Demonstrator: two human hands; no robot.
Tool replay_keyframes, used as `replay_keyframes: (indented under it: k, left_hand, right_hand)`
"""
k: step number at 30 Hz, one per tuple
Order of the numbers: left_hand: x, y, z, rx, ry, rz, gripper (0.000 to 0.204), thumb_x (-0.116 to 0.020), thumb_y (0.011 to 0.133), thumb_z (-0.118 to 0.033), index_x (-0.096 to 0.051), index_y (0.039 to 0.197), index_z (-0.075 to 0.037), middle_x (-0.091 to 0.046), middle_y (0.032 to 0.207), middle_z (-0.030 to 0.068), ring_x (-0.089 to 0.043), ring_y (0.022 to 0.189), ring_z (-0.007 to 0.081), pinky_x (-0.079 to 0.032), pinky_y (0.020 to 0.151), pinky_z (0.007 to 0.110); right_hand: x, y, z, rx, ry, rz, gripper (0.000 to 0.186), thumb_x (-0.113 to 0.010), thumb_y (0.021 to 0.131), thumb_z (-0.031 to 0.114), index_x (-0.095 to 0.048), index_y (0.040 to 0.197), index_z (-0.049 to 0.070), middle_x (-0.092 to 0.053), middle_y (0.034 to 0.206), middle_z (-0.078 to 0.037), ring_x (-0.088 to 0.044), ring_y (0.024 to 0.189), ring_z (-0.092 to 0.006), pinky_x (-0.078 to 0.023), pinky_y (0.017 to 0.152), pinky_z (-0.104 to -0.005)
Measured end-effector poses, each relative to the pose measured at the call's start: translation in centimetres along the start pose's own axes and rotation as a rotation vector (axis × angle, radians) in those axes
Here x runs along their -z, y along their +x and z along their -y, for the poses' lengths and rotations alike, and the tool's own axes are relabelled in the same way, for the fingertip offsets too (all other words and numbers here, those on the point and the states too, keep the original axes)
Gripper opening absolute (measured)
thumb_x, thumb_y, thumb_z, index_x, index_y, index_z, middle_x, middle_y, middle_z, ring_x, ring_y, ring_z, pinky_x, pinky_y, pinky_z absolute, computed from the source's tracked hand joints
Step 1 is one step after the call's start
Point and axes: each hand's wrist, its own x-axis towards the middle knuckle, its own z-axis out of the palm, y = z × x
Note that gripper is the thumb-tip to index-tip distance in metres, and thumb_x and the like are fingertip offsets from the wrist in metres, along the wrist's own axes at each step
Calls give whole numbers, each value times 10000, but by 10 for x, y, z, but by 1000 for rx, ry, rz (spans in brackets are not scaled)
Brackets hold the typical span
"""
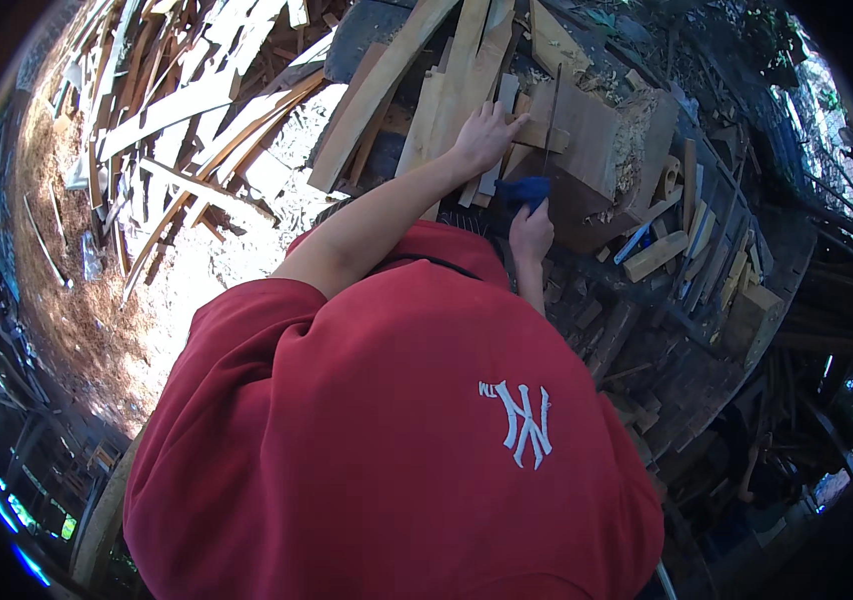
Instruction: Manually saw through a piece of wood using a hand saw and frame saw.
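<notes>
My right hand [532, 232] is closed round the blue handle [524, 190] of a handsaw. Its thin blade [553, 115] points away from me and crosses a short wooden strip [555, 137]. On the left part of that strip, my left hand [485, 136] bears down with its thumb reaching toward the blade and its fingers curled over the wood. Just under the strip and to its right sits a large squared wooden block [582, 150], its right side rough. How deep the blade is in the strip I cannot tell.
Long boards [387, 95] lie left of and beyond my left hand. Scrap wood [207, 110] is heaped on sunlit ground at the far left. Wood offcuts [657, 256] and tools crowd the bench to the right, with a blue-handled tool [633, 243] among them.
</notes>
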Motion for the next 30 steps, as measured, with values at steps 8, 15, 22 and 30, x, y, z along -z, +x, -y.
replay_keyframes:
  k: [8, 15, 22, 30]
  left_hand:
    - [-8, 4, 4, -3, 95, -37, 567, -545, 836, -121, -460, 1395, -158, -512, 1020, 148, -509, 970, 300, -443, 832, 366]
    - [-5, 1, 0, 10, 135, -18, 621, -538, 833, -97, -400, 1434, -174, -507, 1049, 170, -516, 1004, 320, -451, 890, 375]
    - [-20, 3, -9, 100, 112, -76, 533, -559, 832, -161, -495, 1361, -171, -523, 1047, 136, -512, 1032, 307, -439, 878, 360]
    - [-23, -16, -8, 235, 84, -134, 381, -547, 855, -262, -552, 1157, -30, -564, 1053, 138, -570, 996, 295, -464, 836, 378]
  right_hand:
    - [-3, 2, 0, 6, 33, 28, 444, -476, 902, 257, -495, 1240, -31, -649, 846, -303, -636, 801, -474, -488, 728, -557]
    - [-4, 3, -1, -19, 8, 65, 460, -471, 895, 262, -485, 1278, 7, -649, 880, -307, -630, 848, -480, -478, 763, -553]
    - [-1, 15, -12, 65, 1, 100, 457, -476, 880, 242, -474, 1284, 26, -622, 1077, -286, -585, 997, -473, -442, 856, -531]
    - [-44, 33, -3, 252, 75, 213, 452, -489, 895, 255, -488, 1276, 12, -612, 1110, -281, -568, 1041, -463, -441, 867, -512]
